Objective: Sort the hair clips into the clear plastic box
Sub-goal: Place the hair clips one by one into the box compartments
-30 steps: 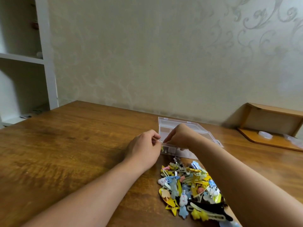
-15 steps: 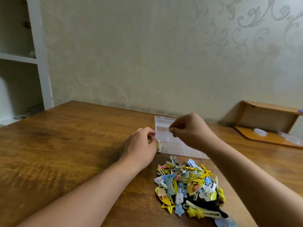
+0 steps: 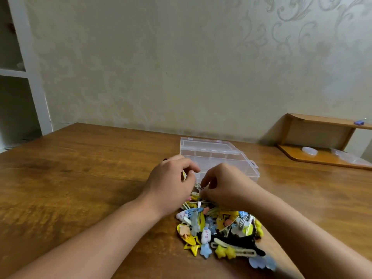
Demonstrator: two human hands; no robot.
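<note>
- Both hands have come down since half a second ago: the right hand [image 3: 227, 184], which was lifted over the box, now sits low at the far edge of the pile, close beside the left hand [image 3: 171, 182].
- Left hand's fingers are curled and pinch a small yellow clip [image 3: 183, 175], which peeks out between thumb and fingers.
- Right hand's fingers are curled down, their tips meeting a silvery metal clip [image 3: 198, 186] in the narrow gap between the two hands; it looks like a pinch, but blur keeps me from being sure.
- Just beyond both grips lies the clear plastic box [image 3: 217, 156], open, with its dividers showing; I cannot tell whether any clip is inside.
- Just below the grips, toward the person, spreads the pile of hair clips [image 3: 217, 228]: yellow, blue, white and black ones heaped together, touching the right wrist.
- All of it rests on a wooden table [image 3: 80, 178].
- Well off to the right of the grips stands a small wooden shelf [image 3: 322, 137] against the wall.
</note>
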